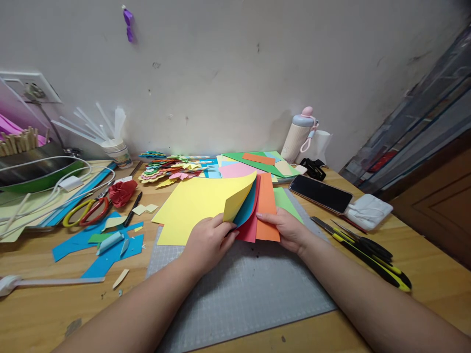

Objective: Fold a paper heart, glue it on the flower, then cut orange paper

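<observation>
Sheets of coloured paper lie between my two hands over the grey cutting mat [235, 294]. My left hand [209, 240] is closed on the curled right edge of the yellow paper [198, 201], with a blue sheet [246, 211] showing just under it. My right hand [285, 226] pinches the orange paper [268, 206], its thumb lying on top near the red paper [250, 228]. The yellow sheets spread left past the mat's edge. Behind my right hand a light green sheet [287, 203] pokes out. The fingers under the papers are hidden.
Scissors [88, 211], a black pen [133, 208] and blue paper scraps [106, 255] lie left. Stacked paper cut-outs [165, 169] and more coloured sheets [239, 170] sit along the wall. Right are a bottle [296, 139], a phone [321, 193], a utility knife [368, 255] and black scissors [371, 247].
</observation>
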`<state>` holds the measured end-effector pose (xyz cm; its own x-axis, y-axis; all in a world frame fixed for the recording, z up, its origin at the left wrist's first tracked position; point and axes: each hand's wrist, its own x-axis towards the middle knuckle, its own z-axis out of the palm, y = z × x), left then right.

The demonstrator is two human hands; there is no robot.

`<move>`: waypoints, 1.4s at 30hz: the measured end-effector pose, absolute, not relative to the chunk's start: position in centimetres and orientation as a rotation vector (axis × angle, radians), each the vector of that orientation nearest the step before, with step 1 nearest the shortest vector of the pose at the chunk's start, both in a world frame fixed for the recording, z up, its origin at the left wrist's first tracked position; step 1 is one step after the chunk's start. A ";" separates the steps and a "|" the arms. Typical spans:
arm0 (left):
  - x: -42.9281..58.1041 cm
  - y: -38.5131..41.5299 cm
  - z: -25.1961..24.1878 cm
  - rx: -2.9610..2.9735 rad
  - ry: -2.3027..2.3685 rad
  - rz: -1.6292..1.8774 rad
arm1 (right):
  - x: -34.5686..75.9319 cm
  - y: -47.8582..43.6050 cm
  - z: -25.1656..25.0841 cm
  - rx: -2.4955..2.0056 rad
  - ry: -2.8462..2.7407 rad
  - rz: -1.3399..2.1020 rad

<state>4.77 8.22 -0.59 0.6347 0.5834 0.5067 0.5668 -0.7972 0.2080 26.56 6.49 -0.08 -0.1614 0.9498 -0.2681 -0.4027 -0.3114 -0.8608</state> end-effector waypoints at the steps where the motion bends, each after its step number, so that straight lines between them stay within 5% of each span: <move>1: 4.7 8.2 -0.7 2.806 0.996 0.883 | 26.5 6.5 -0.1 -1.020 -0.786 1.679; 24: 4.8 8.1 -0.6 2.810 0.811 0.911 | 26.2 6.4 -0.5 -1.118 -0.889 1.621; 32: 4.7 8.5 -1.2 2.759 0.792 0.897 | 28.9 7.4 0.4 -1.045 -0.865 1.894; 42: 4.7 8.0 -0.5 2.816 0.673 0.690 | 26.8 7.0 -1.1 -1.274 -0.927 1.460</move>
